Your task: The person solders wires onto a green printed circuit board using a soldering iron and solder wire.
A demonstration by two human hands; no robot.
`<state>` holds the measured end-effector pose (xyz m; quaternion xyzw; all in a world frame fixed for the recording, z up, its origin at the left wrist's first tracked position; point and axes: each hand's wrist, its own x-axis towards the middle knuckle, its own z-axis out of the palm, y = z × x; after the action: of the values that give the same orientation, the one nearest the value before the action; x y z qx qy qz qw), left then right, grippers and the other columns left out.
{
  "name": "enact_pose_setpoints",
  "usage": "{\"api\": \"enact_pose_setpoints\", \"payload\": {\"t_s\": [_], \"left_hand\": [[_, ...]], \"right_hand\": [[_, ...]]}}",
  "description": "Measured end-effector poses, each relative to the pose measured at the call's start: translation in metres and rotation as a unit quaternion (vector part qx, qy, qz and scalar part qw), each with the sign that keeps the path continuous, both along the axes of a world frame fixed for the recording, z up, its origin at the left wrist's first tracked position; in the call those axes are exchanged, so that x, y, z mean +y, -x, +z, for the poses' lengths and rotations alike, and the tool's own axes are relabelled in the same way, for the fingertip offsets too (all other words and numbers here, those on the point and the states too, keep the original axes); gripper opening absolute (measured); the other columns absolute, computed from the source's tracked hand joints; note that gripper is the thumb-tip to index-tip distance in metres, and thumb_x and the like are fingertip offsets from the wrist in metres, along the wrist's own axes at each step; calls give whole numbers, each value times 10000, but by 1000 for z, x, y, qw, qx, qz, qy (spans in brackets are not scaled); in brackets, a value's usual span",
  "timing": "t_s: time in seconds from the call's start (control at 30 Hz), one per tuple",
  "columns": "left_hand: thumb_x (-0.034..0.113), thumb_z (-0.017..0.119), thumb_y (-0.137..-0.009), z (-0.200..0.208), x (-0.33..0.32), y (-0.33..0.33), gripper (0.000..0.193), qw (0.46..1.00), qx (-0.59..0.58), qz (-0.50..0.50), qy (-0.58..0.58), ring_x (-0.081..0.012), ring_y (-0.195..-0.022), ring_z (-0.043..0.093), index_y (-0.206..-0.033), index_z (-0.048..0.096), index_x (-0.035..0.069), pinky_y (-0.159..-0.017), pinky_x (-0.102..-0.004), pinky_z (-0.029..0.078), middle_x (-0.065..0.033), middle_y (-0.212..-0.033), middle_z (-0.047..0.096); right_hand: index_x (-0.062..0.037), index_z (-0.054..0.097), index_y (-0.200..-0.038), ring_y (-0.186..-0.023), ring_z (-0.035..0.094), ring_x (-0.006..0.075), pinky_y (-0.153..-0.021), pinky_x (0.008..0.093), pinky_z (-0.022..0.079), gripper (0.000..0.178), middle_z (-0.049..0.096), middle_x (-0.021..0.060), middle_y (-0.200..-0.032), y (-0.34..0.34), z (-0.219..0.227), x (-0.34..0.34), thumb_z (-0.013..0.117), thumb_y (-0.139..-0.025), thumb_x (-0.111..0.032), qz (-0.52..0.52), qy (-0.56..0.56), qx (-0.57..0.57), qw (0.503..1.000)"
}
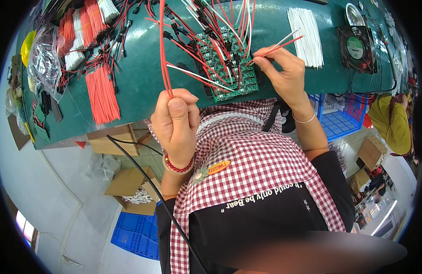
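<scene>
My left hand (176, 118) is closed on a few red wires (164, 50) that rise upward from between thumb and fingers. To the right, my right hand (284, 71) pinches a red wire (291, 42) and a white wire (285, 38) between thumb and fingertips, beside the panel's right edge. Between the hands lies a panel of green circuit boards (229, 86). Many red and white wires with black connectors (192, 45) run across and up from it, hiding much of its surface.
Bundles of red wires (102, 96) and white wires (305, 39) lie on the green table (138, 82). A black fan (356, 49) stands at the right, a clear plastic bag (45, 59) at the left. Below are a blue crate (137, 233) and cardboard boxes (124, 182).
</scene>
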<state>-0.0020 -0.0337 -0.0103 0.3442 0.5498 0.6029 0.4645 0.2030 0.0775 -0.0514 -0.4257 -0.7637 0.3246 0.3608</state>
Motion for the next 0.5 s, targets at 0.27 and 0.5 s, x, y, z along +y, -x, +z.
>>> {"api": "enact_pose_setpoints", "payload": {"t_s": [0.27, 0.5], "left_hand": [[257, 427, -1033, 1, 0, 1, 313, 1000, 4, 1, -3, -29, -452, 325, -907, 538, -7, -410, -205, 217, 28, -557, 391], [251, 422, -1034, -1, -1, 1, 307, 1000, 5, 1, -8, -28, -447, 324, -911, 536, -5, -406, -203, 212, 29, -556, 391]], "right_hand": [[19, 635, -829, -660, 643, 224, -587, 291, 502, 113, 661, 108, -788, 1, 0, 6, 724, -777, -27, 31, -50, -11, 998], [8, 630, -828, -660, 640, 225, -583, 295, 501, 110, 662, 98, -791, 0, -2, 9, 721, -778, -27, 44, -75, -14, 996]]}}
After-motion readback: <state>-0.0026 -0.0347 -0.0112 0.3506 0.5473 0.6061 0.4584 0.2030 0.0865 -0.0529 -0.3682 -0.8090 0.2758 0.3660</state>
